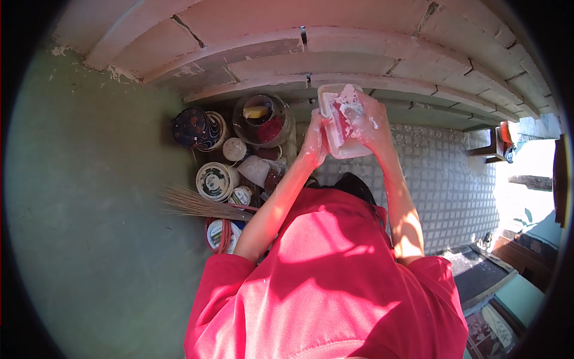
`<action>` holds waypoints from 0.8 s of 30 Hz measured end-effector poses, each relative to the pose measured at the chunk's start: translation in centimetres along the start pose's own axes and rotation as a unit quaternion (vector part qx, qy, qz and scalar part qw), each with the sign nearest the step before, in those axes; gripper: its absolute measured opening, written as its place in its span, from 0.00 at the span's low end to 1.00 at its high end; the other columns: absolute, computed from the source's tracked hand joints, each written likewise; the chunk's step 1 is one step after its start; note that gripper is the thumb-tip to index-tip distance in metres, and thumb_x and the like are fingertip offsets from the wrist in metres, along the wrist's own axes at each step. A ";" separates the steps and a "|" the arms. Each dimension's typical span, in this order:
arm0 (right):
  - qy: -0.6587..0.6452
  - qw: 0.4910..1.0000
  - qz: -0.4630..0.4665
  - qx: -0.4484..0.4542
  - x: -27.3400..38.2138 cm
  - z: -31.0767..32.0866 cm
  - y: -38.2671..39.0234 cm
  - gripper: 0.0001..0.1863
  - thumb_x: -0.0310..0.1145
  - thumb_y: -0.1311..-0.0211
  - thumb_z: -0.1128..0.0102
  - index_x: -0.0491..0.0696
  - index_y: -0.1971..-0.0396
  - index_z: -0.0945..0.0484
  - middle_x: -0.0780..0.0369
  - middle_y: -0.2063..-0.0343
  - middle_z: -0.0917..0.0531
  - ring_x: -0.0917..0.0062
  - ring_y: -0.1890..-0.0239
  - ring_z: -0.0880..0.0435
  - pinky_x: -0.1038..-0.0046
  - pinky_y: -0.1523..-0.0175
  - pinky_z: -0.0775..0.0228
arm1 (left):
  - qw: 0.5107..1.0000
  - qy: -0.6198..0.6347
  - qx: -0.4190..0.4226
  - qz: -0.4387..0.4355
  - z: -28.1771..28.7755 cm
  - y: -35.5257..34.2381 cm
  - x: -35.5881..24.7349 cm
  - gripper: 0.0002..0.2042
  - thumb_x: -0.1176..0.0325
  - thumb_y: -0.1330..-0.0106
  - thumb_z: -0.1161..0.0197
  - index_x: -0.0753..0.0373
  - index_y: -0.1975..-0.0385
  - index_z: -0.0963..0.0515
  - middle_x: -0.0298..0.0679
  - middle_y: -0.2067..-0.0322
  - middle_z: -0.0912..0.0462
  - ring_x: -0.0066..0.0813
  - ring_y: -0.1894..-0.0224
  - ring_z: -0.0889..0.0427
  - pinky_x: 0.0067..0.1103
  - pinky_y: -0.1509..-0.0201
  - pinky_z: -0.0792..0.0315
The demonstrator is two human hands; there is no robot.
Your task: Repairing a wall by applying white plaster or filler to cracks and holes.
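Red shirt [335, 269] lay nearest, at six o'clock. Plastic tub [354, 151] was held up near upper centre; left hand [314, 139] grasped its left side. Right hand [373, 127], smeared with white paste [350, 97], was over its right side; I could not tell whether those fingers clasped anything. From the tub: round vessel [241, 128] at nine; lidded bucket [214, 181] and broom [191, 202] crowded eight; pinkish wall [371, 49] blocked twelve.
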State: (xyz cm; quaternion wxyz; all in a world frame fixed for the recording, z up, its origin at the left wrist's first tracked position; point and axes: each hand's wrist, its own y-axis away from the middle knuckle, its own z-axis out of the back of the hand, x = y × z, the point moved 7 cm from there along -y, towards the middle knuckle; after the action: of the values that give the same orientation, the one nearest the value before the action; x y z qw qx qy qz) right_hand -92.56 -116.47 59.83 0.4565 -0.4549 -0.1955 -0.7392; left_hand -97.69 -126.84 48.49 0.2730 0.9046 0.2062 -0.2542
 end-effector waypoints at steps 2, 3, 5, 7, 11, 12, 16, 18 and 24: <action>-0.110 0.992 -0.050 -0.021 -2.1 0.5 0.1 0.17 0.32 0.49 0.41 0.42 0.58 0.21 0.53 0.67 0.15 0.63 0.64 0.15 0.67 0.55 0.26 | 1.000 -0.003 0.008 -0.002 -0.3 0.0 0.1 0.19 0.61 0.34 0.52 0.58 0.45 0.37 0.38 0.50 0.26 0.32 0.46 0.25 0.32 0.41 0.30; -0.107 0.993 -0.050 -0.022 -2.9 0.8 0.2 0.17 0.32 0.49 0.41 0.42 0.58 0.21 0.53 0.67 0.15 0.63 0.64 0.15 0.67 0.55 0.26 | 1.000 0.011 0.005 0.006 -0.6 0.2 0.2 0.18 0.61 0.34 0.52 0.58 0.45 0.36 0.38 0.50 0.26 0.32 0.46 0.25 0.32 0.41 0.30; -0.131 0.988 -0.081 -0.022 -4.8 1.3 0.2 0.18 0.31 0.48 0.40 0.42 0.56 0.22 0.57 0.67 0.15 0.72 0.65 0.17 0.70 0.55 0.27 | 1.000 0.025 -0.002 0.008 -1.0 0.4 0.1 0.18 0.62 0.34 0.52 0.59 0.46 0.35 0.38 0.50 0.26 0.32 0.46 0.25 0.32 0.41 0.30; -0.178 0.980 -0.085 -0.008 -5.9 1.7 0.1 0.17 0.31 0.47 0.40 0.42 0.56 0.22 0.57 0.66 0.15 0.73 0.65 0.18 0.70 0.55 0.27 | 0.999 0.038 -0.015 0.003 -1.0 0.6 -0.1 0.18 0.62 0.34 0.52 0.59 0.47 0.34 0.38 0.50 0.26 0.33 0.46 0.25 0.31 0.40 0.31; -0.106 0.990 -0.087 -0.010 -4.1 4.1 -0.5 0.17 0.31 0.47 0.40 0.42 0.56 0.22 0.55 0.65 0.15 0.71 0.63 0.16 0.69 0.54 0.27 | 0.997 0.069 -0.003 -0.024 -0.4 -0.5 0.6 0.17 0.61 0.34 0.52 0.59 0.47 0.34 0.38 0.49 0.26 0.33 0.45 0.26 0.31 0.39 0.32; -0.109 0.990 -0.084 -0.008 -3.8 4.2 -0.6 0.17 0.31 0.47 0.40 0.42 0.56 0.22 0.55 0.65 0.15 0.71 0.63 0.16 0.69 0.54 0.27 | 0.996 0.084 -0.015 -0.022 0.2 -0.8 1.0 0.18 0.61 0.34 0.52 0.59 0.47 0.34 0.39 0.48 0.26 0.33 0.45 0.26 0.31 0.38 0.32; -0.082 0.995 -0.057 0.004 -3.3 4.9 -0.6 0.18 0.31 0.47 0.41 0.42 0.55 0.22 0.53 0.64 0.15 0.65 0.61 0.15 0.68 0.53 0.27 | 0.995 0.102 -0.022 -0.008 -2.7 -0.7 0.7 0.19 0.62 0.34 0.52 0.61 0.44 0.34 0.39 0.47 0.26 0.34 0.44 0.25 0.32 0.36 0.33; -0.097 0.994 -0.042 0.023 -3.1 4.5 -1.0 0.18 0.31 0.47 0.42 0.42 0.55 0.22 0.52 0.64 0.15 0.63 0.60 0.15 0.67 0.52 0.27 | 0.993 0.108 -0.040 -0.010 -2.4 -0.8 0.8 0.20 0.62 0.34 0.52 0.61 0.44 0.34 0.39 0.48 0.25 0.34 0.44 0.25 0.32 0.36 0.33; -0.115 0.992 -0.054 -0.009 -4.5 4.7 -1.9 0.19 0.34 0.46 0.39 0.41 0.55 0.23 0.54 0.63 0.15 0.69 0.61 0.16 0.69 0.52 0.28 | 0.989 0.126 -0.061 -0.047 -1.9 -1.0 -0.6 0.22 0.61 0.36 0.51 0.62 0.43 0.34 0.39 0.49 0.24 0.35 0.45 0.25 0.32 0.37 0.32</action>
State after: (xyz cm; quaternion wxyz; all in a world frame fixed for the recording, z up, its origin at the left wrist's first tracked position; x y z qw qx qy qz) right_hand -91.11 -109.89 58.63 0.3865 -0.5295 -0.2641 -0.7075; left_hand -98.00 -125.10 49.77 0.2868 0.9005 0.2964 -0.1376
